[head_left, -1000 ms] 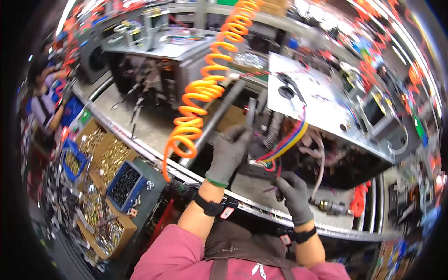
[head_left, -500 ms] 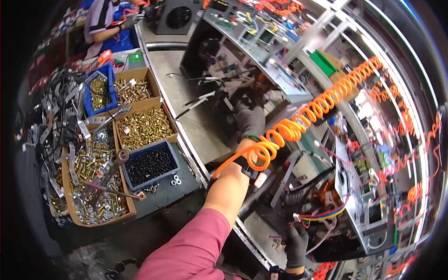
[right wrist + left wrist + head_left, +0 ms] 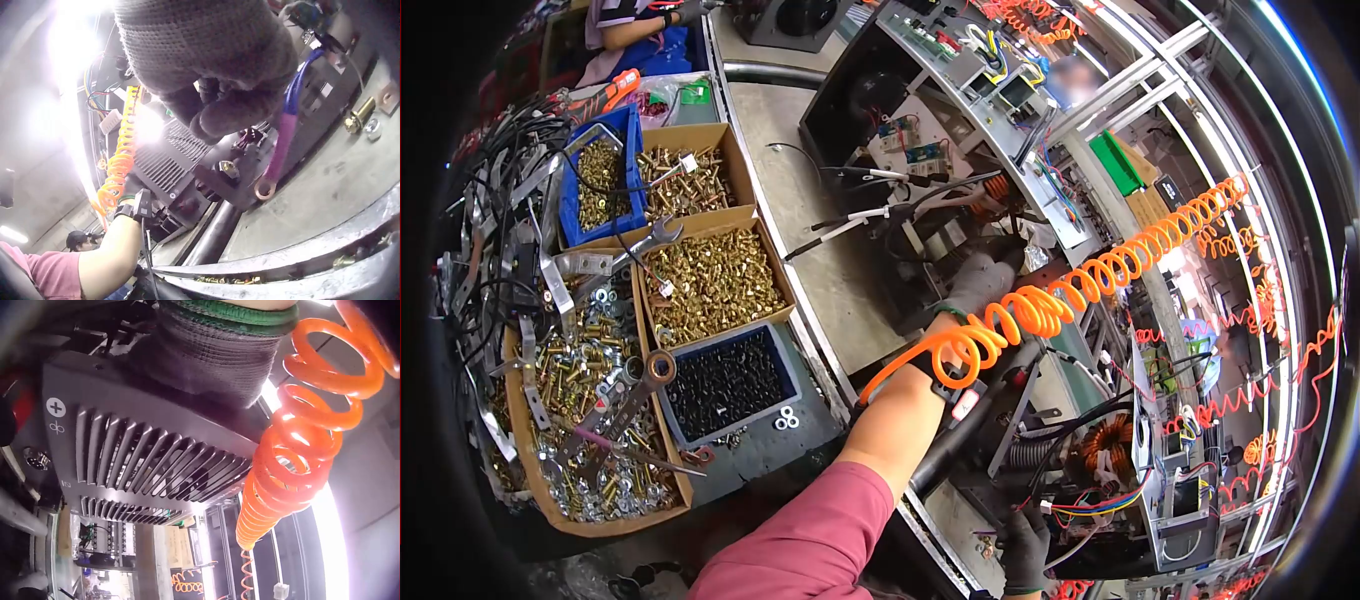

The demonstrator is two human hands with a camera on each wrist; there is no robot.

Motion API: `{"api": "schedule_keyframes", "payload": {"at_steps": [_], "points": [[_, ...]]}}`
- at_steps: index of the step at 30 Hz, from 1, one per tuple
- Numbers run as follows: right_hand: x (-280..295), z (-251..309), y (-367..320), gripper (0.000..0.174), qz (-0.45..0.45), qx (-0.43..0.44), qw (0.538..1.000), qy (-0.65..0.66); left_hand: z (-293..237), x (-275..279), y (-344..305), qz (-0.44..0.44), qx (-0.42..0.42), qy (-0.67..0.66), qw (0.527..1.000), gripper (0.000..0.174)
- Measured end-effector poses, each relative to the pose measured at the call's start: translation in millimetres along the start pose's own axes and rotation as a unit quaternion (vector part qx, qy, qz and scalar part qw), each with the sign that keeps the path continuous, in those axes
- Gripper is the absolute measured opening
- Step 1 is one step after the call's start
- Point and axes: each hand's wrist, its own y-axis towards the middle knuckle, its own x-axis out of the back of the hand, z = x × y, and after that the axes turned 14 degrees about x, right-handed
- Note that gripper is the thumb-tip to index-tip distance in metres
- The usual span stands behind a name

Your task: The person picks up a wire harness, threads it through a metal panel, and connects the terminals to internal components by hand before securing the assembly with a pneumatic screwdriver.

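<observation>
The grey-gloved left hand (image 3: 982,282) reaches to the side of an opened machine (image 3: 822,125) in the head view, its fingertips hard to make out. From the left wrist, that glove (image 3: 206,356) lies over the top edge of a dark vented panel (image 3: 150,450), which hides the fingers. Lower right in the head view, the gloved right hand (image 3: 1025,552) is beside coloured wires (image 3: 1100,508) of a second machine. The right wrist view shows its fingers (image 3: 219,119) curled, with nothing clearly visible in them. A blue and purple cable with a ring terminal (image 3: 265,189) hangs nearby.
An orange coiled hose (image 3: 1040,310) crosses over the left forearm. Boxes of brass screws (image 3: 710,285), a blue bin of black screws (image 3: 725,385) and a box of mixed hardware (image 3: 680,490) stand at the left. Another person's arm (image 3: 635,30) shows at the upper left.
The left hand has gone from beside the right-hand machine to the other machine. The head view has swung left, so the right hand now appears low in the picture.
</observation>
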Motion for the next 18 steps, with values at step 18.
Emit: {"api": "schedule_keyframes", "payload": {"at_steps": [18], "points": [[-6, 8, -9, 0.019, -0.021, 0.011, 0.999, -0.028, 3, -1, -13, -0.053, -0.090, -0.015, 0.994, 0.035]]}}
